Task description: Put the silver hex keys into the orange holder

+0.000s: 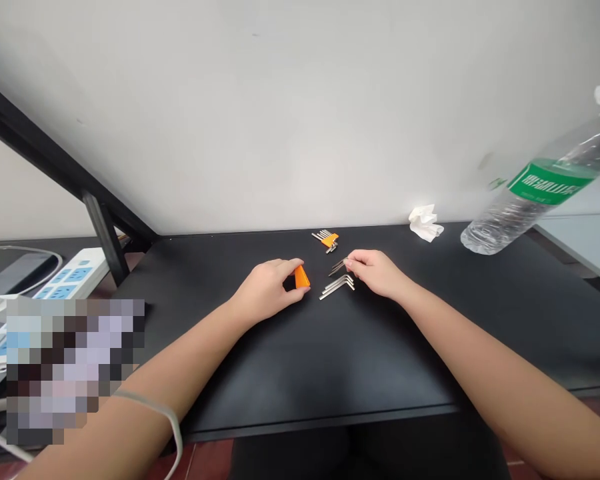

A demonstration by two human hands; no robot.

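Note:
Between the thumb and fingers of my left hand (267,288) is an orange plastic hex key holder (302,277), held just over the black table. My right hand (377,272) pinches the bent ends of some small hex keys (337,268); how many it grips I cannot tell. Just below those, several larger L-shaped hex keys (336,287) lie side by side on the table, apart from both hands. Farther back lies a second orange holder (330,240) with several hex keys in it.
On the black table (300,373), a crumpled white tissue (426,223) and a large clear bottle (510,207) with a green label stand by the wall at right. A white power strip (67,277), cables and a black frame bar (107,233) are at left.

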